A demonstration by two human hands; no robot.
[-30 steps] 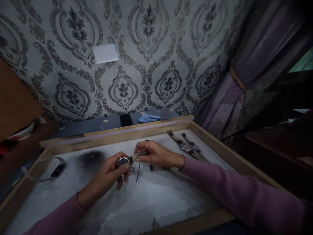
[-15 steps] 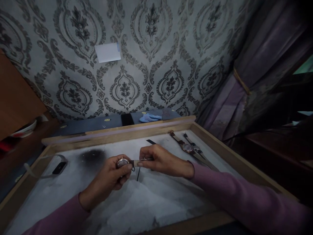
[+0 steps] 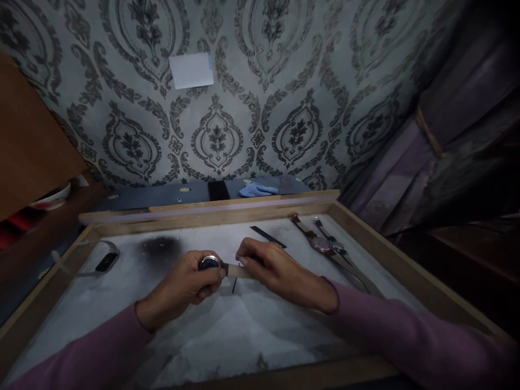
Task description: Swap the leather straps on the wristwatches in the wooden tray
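My left hand point(image 3: 182, 283) is closed around the round case of a wristwatch point(image 3: 210, 263), thumb on its near side. From the case a light strap point(image 3: 235, 271) runs right to my right hand point(image 3: 282, 272), which is closed on it with the fingertips pinched. Something small and shiny shows at those fingertips, too small to name. Below the strap, a thin dark stick point(image 3: 234, 285) is partly visible. Beyond my right hand lies a flat black strip point(image 3: 268, 236).
A wooden-rimmed tray point(image 3: 219, 215) with a white surface surrounds my hands. Two other watches, one brown point(image 3: 322, 245), lie at its right. A pale-banded smartwatch point(image 3: 106, 262) sits at the left. Behind the tray are a black phone-like object point(image 3: 218, 190) and a blue cloth point(image 3: 257, 189).
My right hand has turned over the strap, its fingertips now higher and the back of the hand more in view. The watch face looks darker. The whole scene has shifted slightly right.
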